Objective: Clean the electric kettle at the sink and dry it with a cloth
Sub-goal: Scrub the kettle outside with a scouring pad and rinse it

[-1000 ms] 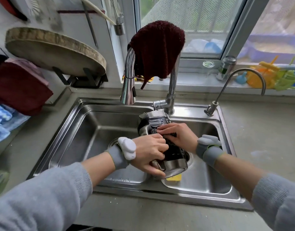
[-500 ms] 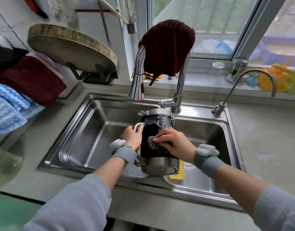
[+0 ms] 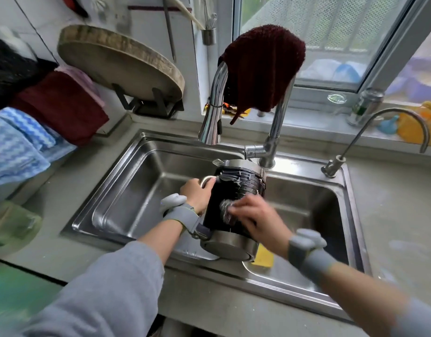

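Note:
The electric kettle (image 3: 234, 190), black-bodied with steel rim and base, lies tilted over the divider of the double steel sink (image 3: 127, 190). My left hand (image 3: 197, 193) grips its handle on the left side. My right hand (image 3: 253, 215) holds a steel scourer (image 3: 225, 209) against the kettle's black wall; the hand is blurred. White foam streaks the kettle's upper band. A dark red cloth (image 3: 263, 66) hangs over the tall faucet (image 3: 214, 103) behind.
A yellow sponge (image 3: 264, 257) lies in the right basin under the kettle. A small curved tap (image 3: 380, 132) stands at the back right. Folded cloths (image 3: 39, 122) and a round wooden board (image 3: 117, 62) sit on the left. Bottles and toys line the windowsill.
My left hand moved from the kettle's body to its handle and the kettle turned more upright. My right hand keeps rubbing the scourer over its side. The view shifted left.

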The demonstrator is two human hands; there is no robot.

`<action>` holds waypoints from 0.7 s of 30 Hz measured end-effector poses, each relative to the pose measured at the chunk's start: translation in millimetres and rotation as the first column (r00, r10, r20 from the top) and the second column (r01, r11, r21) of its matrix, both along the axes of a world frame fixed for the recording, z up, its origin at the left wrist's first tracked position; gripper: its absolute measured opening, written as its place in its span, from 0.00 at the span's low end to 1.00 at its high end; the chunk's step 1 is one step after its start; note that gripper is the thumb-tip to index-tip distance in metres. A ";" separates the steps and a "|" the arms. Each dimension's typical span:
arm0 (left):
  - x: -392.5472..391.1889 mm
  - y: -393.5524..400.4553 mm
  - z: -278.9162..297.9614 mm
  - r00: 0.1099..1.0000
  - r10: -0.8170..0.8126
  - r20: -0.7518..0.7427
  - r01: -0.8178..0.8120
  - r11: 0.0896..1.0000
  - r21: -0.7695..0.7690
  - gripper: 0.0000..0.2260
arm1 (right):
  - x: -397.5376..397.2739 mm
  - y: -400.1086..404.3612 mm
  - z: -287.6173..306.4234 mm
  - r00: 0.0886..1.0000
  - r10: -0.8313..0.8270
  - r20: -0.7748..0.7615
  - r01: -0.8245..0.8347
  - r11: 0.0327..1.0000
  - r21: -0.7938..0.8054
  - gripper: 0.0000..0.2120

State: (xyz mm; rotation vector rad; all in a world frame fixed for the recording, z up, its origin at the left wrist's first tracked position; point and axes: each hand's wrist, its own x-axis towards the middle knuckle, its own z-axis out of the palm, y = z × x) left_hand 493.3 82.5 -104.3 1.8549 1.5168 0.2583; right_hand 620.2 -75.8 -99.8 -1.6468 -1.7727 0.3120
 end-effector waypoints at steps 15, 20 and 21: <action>9.5 -0.4 -6.7 0.999 0.016 -0.039 -0.012 0.995 0.097 0.24 | 23.5 84.4 15.2 0.975 -0.186 0.119 0.193 0.980 -0.053 0.12; 11.1 -3.0 -4.9 1.000 0.022 -0.017 -0.021 0.997 0.074 0.25 | 51.5 87.7 13.0 0.866 -0.493 0.086 0.500 0.858 -0.117 0.11; 12.3 -3.6 -3.7 0.999 0.024 -0.024 -0.022 0.996 0.082 0.24 | 41.6 93.0 18.0 0.905 -0.414 0.102 0.425 0.897 -0.126 0.11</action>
